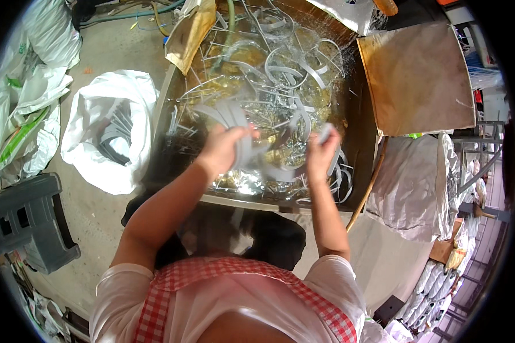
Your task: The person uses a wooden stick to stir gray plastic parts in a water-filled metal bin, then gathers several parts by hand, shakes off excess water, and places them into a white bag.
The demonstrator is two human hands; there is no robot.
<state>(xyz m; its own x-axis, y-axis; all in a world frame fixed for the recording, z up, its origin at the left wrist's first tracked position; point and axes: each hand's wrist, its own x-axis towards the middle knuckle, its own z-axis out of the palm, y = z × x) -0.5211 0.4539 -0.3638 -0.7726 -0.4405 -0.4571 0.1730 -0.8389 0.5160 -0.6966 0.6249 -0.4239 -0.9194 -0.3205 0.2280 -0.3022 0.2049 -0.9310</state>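
Observation:
My left hand [222,150] grips a bunch of grey curved plastic strips [230,116] that fan upward from the fist. My right hand [321,151] holds the other end of grey strips [280,170] that sag between both hands. Both hands hover over the near part of a large metal tub [361,143] filled with yellowish liquid, thin metal rods and several more loose grey curved strips [292,71].
An open white sack [91,123] with dark grey strips inside sits on the floor to the left. A grey plastic stool [26,220] stands lower left. A brown board [418,77] lies to the right of the tub, above white sacks [409,188].

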